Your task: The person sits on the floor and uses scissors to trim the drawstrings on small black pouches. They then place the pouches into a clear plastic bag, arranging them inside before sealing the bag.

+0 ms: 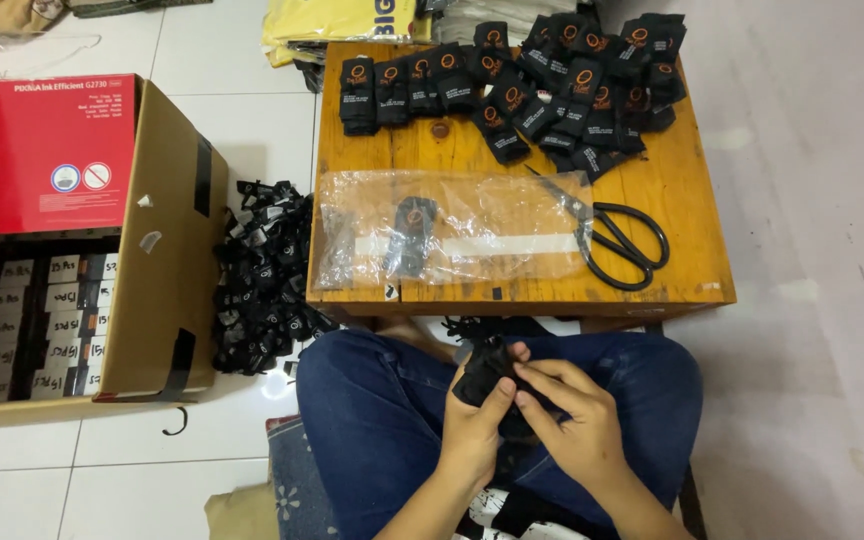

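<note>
Both hands grip one black sock (487, 372) over the lap: left hand (474, 425) pinches beneath, right hand (570, 415) wraps its top. Scissors (620, 240) ahead-right on the table (697, 200). Risk: loose fold could slip apart if pinch loosens.

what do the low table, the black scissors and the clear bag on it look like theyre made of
Low table: varnished wood, showing grain, knots and plank seams. Black scissors: probably dark matte metal, large loop handles. Clear bag: thin glossy plastic film, wrinkled, with glare.
</note>
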